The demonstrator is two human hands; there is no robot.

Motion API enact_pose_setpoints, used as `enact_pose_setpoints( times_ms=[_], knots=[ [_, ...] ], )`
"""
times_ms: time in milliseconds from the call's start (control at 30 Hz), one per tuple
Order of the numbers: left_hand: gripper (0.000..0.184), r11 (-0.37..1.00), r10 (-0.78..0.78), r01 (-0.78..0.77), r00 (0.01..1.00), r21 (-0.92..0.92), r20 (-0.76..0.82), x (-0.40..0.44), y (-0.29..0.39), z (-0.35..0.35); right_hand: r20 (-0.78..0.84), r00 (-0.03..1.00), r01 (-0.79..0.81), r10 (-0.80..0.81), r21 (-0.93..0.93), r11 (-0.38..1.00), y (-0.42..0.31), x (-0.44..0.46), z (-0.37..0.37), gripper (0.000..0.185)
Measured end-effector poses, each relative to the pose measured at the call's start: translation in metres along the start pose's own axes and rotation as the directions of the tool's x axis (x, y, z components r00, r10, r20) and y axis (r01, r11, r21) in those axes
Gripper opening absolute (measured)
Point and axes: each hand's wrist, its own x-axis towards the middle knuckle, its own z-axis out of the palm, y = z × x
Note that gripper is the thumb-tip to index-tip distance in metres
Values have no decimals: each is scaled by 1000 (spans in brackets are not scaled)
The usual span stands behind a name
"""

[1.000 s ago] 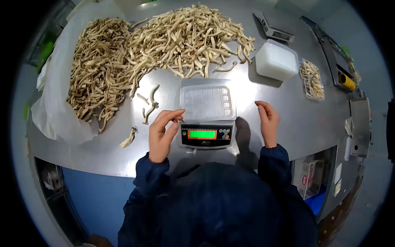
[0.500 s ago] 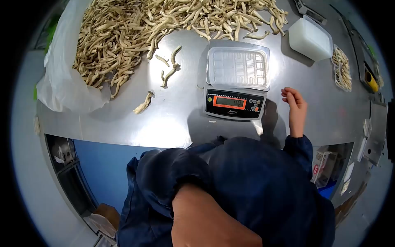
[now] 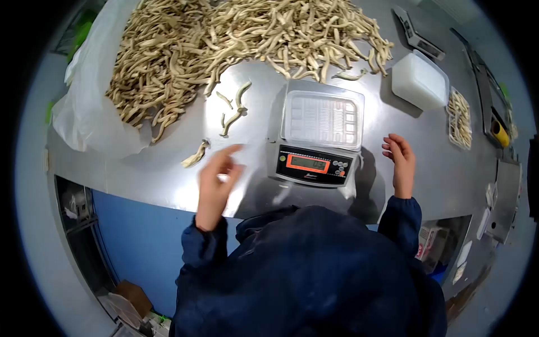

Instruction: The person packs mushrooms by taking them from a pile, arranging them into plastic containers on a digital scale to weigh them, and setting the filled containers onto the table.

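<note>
My left hand (image 3: pixel 218 178) hovers over the table's front part, left of the scale, slightly blurred, its fingers apart and empty. Close by its fingertips lies a single pale mushroom (image 3: pixel 196 155). My right hand (image 3: pixel 400 160) is right of the scale, fingers loosely curved and apart, holding nothing. Between the hands sits a digital scale (image 3: pixel 312 168) with a lit orange-framed display. On its pan rests a clear plastic tray (image 3: pixel 323 119) with nothing in it. A few loose mushrooms (image 3: pixel 234 115) lie between the scale and a large pile of long, thin mushrooms (image 3: pixel 281 36).
A white plastic bag (image 3: pixel 84 106) borders the pile at left. Right of the scale stand a stack of white plastic containers (image 3: pixel 421 81) and a tray filled with mushrooms (image 3: pixel 459 119). Another scale (image 3: pixel 418 35) is farther back. The metal table's front edge (image 3: pixel 140 201) runs before me.
My left arm has come down from close to the camera, bringing the left hand over the table. My right hand stays right of the scale. The view has shifted, and the display reads differently.
</note>
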Motion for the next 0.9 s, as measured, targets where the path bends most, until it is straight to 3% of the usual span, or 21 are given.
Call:
enact_pose_setpoints(
  times_ms=[33,67,133,200,233,300,400,533,633,833,900],
  knots=[
    [37,976,97,-61,980,207,-171,2,-45,-8,16,1000,-15,15,3,1000,-2,2,-1,28],
    [46,968,127,-58,952,244,-280,1,-87,-18,88,996,-11,17,-67,998,1,-1,0,30],
    [65,812,172,111,893,574,-415,-7,-146,-38,234,972,11,37,-201,980,14,-7,13,36],
    [75,774,122,218,870,595,-478,-9,-182,-46,387,918,31,88,-291,956,19,-30,33,55],
    [81,750,100,272,854,602,-510,-8,-193,-44,430,898,-17,94,-180,984,21,-38,45,63],
    [84,797,100,195,891,571,-443,0,-206,-33,452,888,-86,86,-19,996,31,-50,58,75],
    [86,845,154,54,928,532,-339,17,-202,-12,386,922,-90,37,119,989,44,-54,63,74],
    [85,846,228,-40,928,531,-295,43,-168,32,363,932,-46,12,86,995,52,-53,66,73],
    [96,820,261,-59,924,569,-280,67,-150,56,364,931,-62,19,108,992,46,-55,65,72],
    [102,791,268,-34,917,611,-295,134,-121,73,428,898,-51,101,-126,991,27,-1,19,68],
    [101,788,333,-99,899,608,-285,160,-120,76,288,955,-41,63,-82,996,20,43,2,60]
  ],
)
